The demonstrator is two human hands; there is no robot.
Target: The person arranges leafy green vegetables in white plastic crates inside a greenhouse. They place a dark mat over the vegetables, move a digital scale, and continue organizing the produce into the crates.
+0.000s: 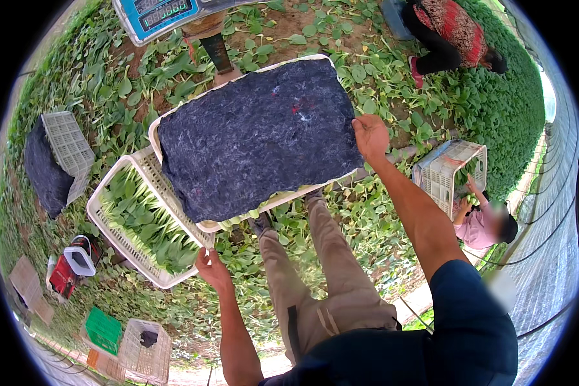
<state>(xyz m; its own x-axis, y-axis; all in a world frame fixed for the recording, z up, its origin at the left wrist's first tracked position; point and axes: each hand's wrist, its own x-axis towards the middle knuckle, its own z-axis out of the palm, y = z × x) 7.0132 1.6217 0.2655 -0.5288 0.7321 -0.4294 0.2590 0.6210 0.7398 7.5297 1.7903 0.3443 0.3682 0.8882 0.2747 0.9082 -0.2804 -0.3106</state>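
Observation:
A dark blue felt-like cloth point(260, 140) covers a white plastic crate point(282, 197) in front of me, with pale stems of greens showing along its near edge. My right hand point(371, 138) pinches the cloth's edge at the crate's right side. Below and to the left, a second white crate point(120, 236) holds leafy greens with pale stems point(147, 219). My left hand point(213, 271) is at this crate's near right corner, fingers bent; whether it grips the rim cannot be told. A digital scale point(161, 17) with a lit display stands beyond the covered crate, its post reaching down behind that crate.
Cut leaves litter the soil. One person point(451, 36) bends at the upper right; another point(482, 224) holds greens beside a crate point(441, 176). Left are a crate with dark cloth point(70, 140), a white bucket point(79, 258), a green crate point(102, 330) and a white crate point(147, 357).

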